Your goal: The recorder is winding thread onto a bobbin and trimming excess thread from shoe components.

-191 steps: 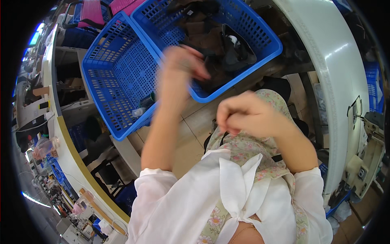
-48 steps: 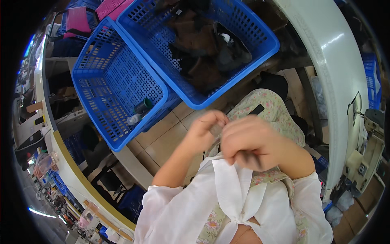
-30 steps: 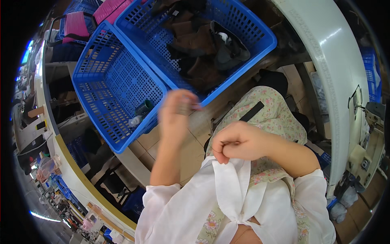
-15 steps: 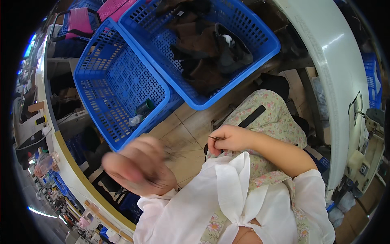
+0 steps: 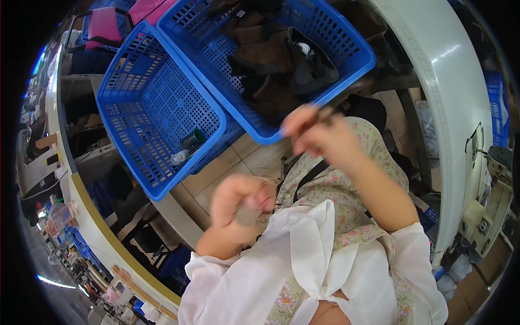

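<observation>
My left hand (image 5: 238, 203) is over my lap at the lower middle, smeared by motion. Its fingers are curled in; a faint greyish blur by the palm cannot be made out. Farther right, my right hand (image 5: 325, 135) is raised by the near corner of the right blue basket (image 5: 355, 67). The fingers of that hand are bent, with something small and dark at them, too blurred to name. Inside that basket lie brown and black leather-like pieces (image 5: 271, 54), heaped together. A black strap (image 5: 311, 179) runs across the floral apron (image 5: 346, 189) on my lap.
The left blue basket (image 5: 108, 116) holds a dark green cone (image 5: 192, 139) and a small clear bottle (image 5: 180, 157). A white tabletop (image 5: 460, 70) curves along the right, with a machine part (image 5: 490, 200) on it. A yellow-edged bench (image 5: 103, 216) stands at left.
My left hand has moved right and inward toward my lap. My right hand has lifted from the lap, away from me, to the basket corner. The baskets stay put.
</observation>
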The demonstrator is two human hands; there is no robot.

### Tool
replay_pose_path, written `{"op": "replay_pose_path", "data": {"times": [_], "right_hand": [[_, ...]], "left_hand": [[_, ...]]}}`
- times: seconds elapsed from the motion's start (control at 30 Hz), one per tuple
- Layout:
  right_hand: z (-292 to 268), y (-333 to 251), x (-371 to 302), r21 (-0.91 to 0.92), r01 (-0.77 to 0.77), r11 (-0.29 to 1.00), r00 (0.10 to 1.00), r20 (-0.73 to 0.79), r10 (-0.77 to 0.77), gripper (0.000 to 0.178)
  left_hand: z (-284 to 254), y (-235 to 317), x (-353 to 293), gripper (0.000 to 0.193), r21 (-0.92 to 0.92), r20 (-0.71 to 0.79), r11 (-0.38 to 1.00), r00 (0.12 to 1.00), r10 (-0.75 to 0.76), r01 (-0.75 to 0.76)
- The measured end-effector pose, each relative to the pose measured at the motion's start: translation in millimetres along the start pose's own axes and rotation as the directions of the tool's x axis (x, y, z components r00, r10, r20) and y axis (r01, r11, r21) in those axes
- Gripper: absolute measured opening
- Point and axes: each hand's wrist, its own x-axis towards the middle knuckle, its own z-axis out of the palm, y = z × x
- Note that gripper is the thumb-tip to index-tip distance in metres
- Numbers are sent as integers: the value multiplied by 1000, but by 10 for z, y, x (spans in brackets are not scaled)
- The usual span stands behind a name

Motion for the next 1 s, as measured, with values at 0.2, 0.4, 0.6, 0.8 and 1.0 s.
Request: {"op": "replay_pose_path", "data": {"times": [0.2, 0.4, 0.6, 0.8, 1.0], "right_hand": [[194, 653, -265, -138, -249, 959, 830, 479, 285, 18], [77, -362, -439, -117, 397, 910, 846, 431, -313, 14], [-110, -263, -88, 177, 244, 953, 969, -70, -235, 21], [317, 764, -94, -44, -138, 989, 824, 549, 140, 26], [108, 213, -459, -216, -35, 976, 814, 561, 153, 11]], "left_hand": [[-23, 361, 469, 23, 290, -459, 913, 796, 396, -287], [-303, -791, 166, 8, 489, 204, 872, 973, -106, -7], [-156, -307, -207, 10, 385, -9, 891, 966, -259, 243], [38, 216, 232, 6, 265, -23, 882, 912, 410, -390], [-234, -198, 381, 12, 394, -274, 909, 961, -28, 139]]}}
